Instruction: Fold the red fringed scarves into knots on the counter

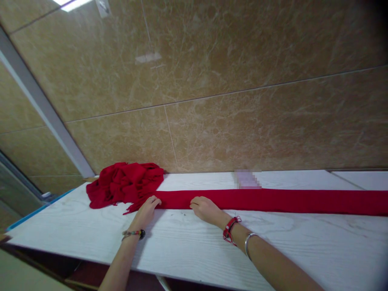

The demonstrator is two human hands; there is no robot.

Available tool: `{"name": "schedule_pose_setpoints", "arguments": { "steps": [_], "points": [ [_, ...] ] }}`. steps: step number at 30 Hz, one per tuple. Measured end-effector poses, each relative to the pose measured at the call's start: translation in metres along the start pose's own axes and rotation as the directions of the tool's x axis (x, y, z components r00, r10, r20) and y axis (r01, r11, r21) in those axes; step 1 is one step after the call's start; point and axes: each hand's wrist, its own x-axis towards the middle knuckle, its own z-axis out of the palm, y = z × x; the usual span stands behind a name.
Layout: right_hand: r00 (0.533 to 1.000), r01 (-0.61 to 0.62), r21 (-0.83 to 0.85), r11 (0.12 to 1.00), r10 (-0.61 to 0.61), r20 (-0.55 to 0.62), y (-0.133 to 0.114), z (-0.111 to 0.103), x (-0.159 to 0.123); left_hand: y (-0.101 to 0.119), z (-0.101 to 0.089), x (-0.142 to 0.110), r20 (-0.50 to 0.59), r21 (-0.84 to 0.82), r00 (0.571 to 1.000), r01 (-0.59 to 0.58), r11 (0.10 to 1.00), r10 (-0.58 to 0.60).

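Note:
A long red scarf [291, 201] lies flat in a narrow folded strip along the white table, running past the right edge of view. Its fringed end is at the left, beside my left hand [148, 208], whose bent fingers are closed on the strip close to the fringe. A short way to the right, my right hand [204, 207] has its fingers together and bent down on the strip's near edge. Both hands' fingertips are partly hidden against the cloth. Behind my left hand sits a crumpled heap of red fringed cloth [124, 184], touching the strip's fringed end.
The white wood-grain table [182, 246] stands against a brown marble-patterned wall [242, 121]. A small blurred pale-purple item [247, 180] lies between strip and wall. Blue edging [39, 210] borders the table's left end. Dark open shelving [87, 275] shows below the front edge.

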Motion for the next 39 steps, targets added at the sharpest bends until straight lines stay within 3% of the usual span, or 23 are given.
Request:
{"name": "schedule_pose_setpoints", "arguments": {
  "steps": [3, 6, 10, 13, 16, 19, 23, 25, 26, 27, 29, 31, 32, 33, 34, 36, 39],
  "points": [
    [0.999, -0.038, 0.049, 0.998, 0.038, 0.006, 0.000, 0.002, -0.001, -0.005, -0.002, -0.005, -0.043, -0.052, 0.998, 0.034, 0.998, -0.036],
    [0.994, -0.071, 0.101, 0.992, 0.062, 0.091, -0.001, -0.001, -0.003, -0.001, -0.013, -0.001, -0.077, -0.096, 0.997, 0.021, 0.995, -0.028],
    [0.985, -0.077, 0.163, 0.984, 0.049, 0.165, -0.004, -0.008, -0.006, 0.031, -0.022, 0.030, -0.142, -0.099, 0.990, 0.002, 0.995, -0.017],
    [0.984, -0.093, 0.175, 0.980, 0.064, 0.167, -0.005, -0.011, -0.006, 0.064, -0.006, 0.052, -0.042, -0.045, 0.999, 0.006, 0.999, -0.008],
    [0.980, -0.125, 0.165, 0.978, 0.096, 0.175, -0.006, -0.012, -0.005, 0.077, 0.019, 0.054, 0.080, 0.060, 0.981, 0.171, 0.983, -0.175],
    [0.977, -0.141, 0.168, 0.976, 0.110, 0.181, -0.006, -0.012, -0.005, 0.062, 0.032, 0.043, 0.107, 0.140, 0.917, 0.370, 0.919, -0.385],
    [0.976, -0.146, 0.177, 0.973, 0.112, 0.188, -0.006, -0.013, -0.005, 0.033, 0.021, 0.028, 0.081, 0.179, 0.752, 0.635, 0.752, -0.654],
    [0.972, -0.150, 0.181, 0.972, 0.111, 0.207, -0.005, -0.012, -0.005, 0.033, 0.014, 0.026, 0.018, 0.218, 0.672, 0.720, 0.659, -0.740],
    [0.970, -0.152, 0.182, 0.972, 0.111, 0.218, -0.005, -0.012, -0.004, 0.037, 0.012, 0.027, -0.039, 0.249, 0.654, 0.739, 0.626, -0.756],
    [0.967, -0.155, 0.183, 0.971, 0.111, 0.228, -0.004, -0.012, -0.004, 0.043, 0.011, 0.029, -0.104, 0.281, 0.661, 0.736, 0.615, -0.743],
    [0.964, -0.164, 0.185, 0.969, 0.118, 0.237, -0.004, -0.010, -0.003, 0.058, 0.011, 0.034, -0.189, 0.326, 0.759, 0.648, 0.689, -0.624],
    [0.962, -0.182, 0.183, 0.966, 0.137, 0.236, -0.005, -0.009, -0.002, 0.070, 0.013, 0.041, -0.099, 0.306, 0.905, 0.424, 0.852, -0.415],
    [0.960, -0.194, 0.178, 0.965, 0.149, 0.236, -0.005, -0.007, -0.002, 0.073, 0.014, 0.044, -0.002, 0.258, 0.952, 0.296, 0.920, -0.306],
    [0.959, -0.205, 0.171, 0.964, 0.162, 0.234, -0.005, -0.006, -0.001, 0.074, 0.015, 0.046, 0.100, 0.191, 0.972, 0.189, 0.963, -0.211],
    [0.957, -0.213, 0.163, 0.963, 0.172, 0.234, -0.006, -0.005, -0.001, 0.073, 0.016, 0.048, 0.187, 0.126, 0.971, 0.125, 0.984, -0.147],
    [0.955, -0.220, 0.149, 0.964, 0.181, 0.234, -0.006, -0.003, -0.001, 0.067, 0.016, 0.049, 0.286, 0.057, 0.946, 0.138, 0.989, -0.149],
    [0.956, -0.207, 0.144, 0.968, 0.169, 0.238, -0.006, -0.004, -0.001, 0.053, 0.011, 0.042, 0.285, 0.112, 0.884, 0.353, 0.929, -0.370]
  ]
}}
